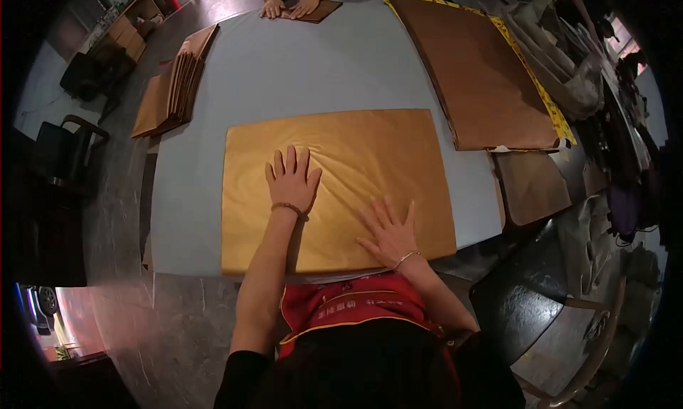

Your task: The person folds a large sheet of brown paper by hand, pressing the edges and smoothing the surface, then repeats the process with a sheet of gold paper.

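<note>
A large gold-coloured sheet (398, 153), leather-like or coated paper, lies flat on the grey table top in front of me. My left hand (290, 185) rests on its left-centre part, fingers spread and pointing away from me. Lower and to the right, my right hand (390, 237) lies on the sheet with spread fingers, slightly blurred. Creases run across the surface between the two hands. Neither hand grips anything. The sheet's near edge lies close to my red apron (356, 302).
A stack of brown sheets (477, 75) edged with yellow tape lies at the right. Folded brown pieces (181, 89) stand at the table's left edge. Across the grey table (313, 67), another person's hands (288, 8) press a brown folded piece (316, 12). Chairs (71, 146) stand at left.
</note>
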